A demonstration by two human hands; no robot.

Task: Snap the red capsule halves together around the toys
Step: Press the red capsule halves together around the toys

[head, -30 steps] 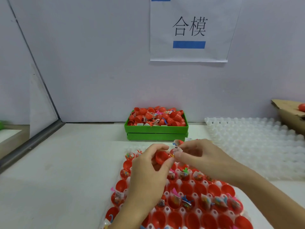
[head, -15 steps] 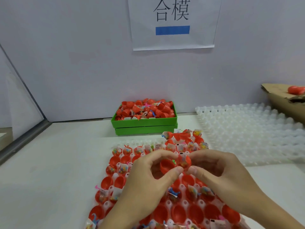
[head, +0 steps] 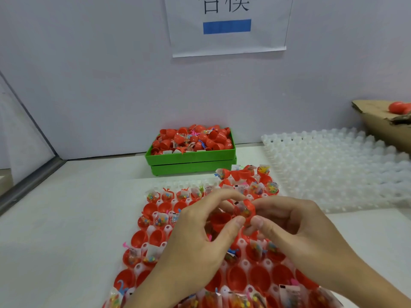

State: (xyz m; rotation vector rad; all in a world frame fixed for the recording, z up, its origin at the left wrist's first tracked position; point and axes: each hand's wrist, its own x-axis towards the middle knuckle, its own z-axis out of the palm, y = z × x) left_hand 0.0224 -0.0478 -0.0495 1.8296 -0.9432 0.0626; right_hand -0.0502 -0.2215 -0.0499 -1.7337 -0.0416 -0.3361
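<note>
Two hands hold red capsule halves over a tray full of toys.

The left hand pinches an empty red half between thumb and fingers. The right hand pinches another red half with a small bagged toy inside. The two halves sit side by side, very close, above the middle of the tray. The tray lies on the white surface near the person. A green box of more red halves stands farther back, and an empty white tray lies to the right.
</note>
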